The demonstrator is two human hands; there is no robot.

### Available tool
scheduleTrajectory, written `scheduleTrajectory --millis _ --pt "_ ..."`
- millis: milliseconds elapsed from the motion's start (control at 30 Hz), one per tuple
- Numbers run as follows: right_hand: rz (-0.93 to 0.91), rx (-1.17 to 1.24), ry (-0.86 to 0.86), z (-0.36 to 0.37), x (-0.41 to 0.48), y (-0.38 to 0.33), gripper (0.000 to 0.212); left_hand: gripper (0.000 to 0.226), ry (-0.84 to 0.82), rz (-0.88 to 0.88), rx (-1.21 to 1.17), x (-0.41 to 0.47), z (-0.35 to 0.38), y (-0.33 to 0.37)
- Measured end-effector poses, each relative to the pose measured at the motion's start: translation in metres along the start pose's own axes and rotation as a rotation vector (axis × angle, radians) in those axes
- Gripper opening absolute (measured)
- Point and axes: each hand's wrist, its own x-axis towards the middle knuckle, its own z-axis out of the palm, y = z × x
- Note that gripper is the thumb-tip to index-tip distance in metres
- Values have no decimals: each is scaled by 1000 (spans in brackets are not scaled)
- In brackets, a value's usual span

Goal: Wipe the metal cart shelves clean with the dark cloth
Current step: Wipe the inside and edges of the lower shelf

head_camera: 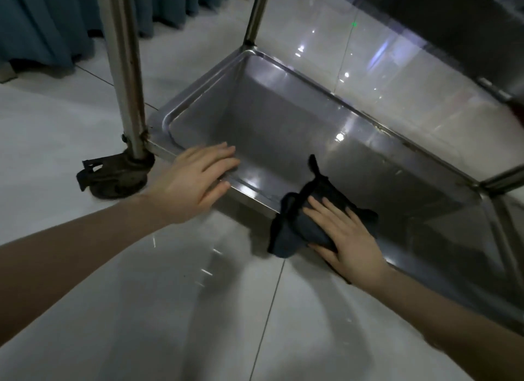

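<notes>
The metal cart's bottom shelf (283, 131) is a shallow steel tray close to the floor. A dark cloth (297, 230) lies bunched over the shelf's near rim, part of it hanging outside. My right hand (344, 233) presses flat on the cloth with straight fingers. My left hand (198, 179) rests flat on the near rim further left, fingers straight and reaching into the tray. It holds nothing.
A steel cart leg (124, 69) rises at the near left corner above a dark caster wheel (113, 176). Another leg (256, 15) stands at the far corner. An upper shelf (467, 20) overhangs at top right. Teal curtains (42, 26) hang beyond the glossy tiled floor (170, 309).
</notes>
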Motion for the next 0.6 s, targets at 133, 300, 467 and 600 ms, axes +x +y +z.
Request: scheduleTrajectory --millis 133,300,467,600 --pt "78 -37 -58 -4 -60 44 71 56 -87 114 91 13 13 24" --pt "14 -46 45 0 12 -14 67 63 -76 28 39 19 18 37" --pt "-54 -40 48 8 54 -42 67 62 -56 6 -11 27 26 51" --pt "-66 -19 3 0 -33 34 66 62 -120 90 31 38 38 75"
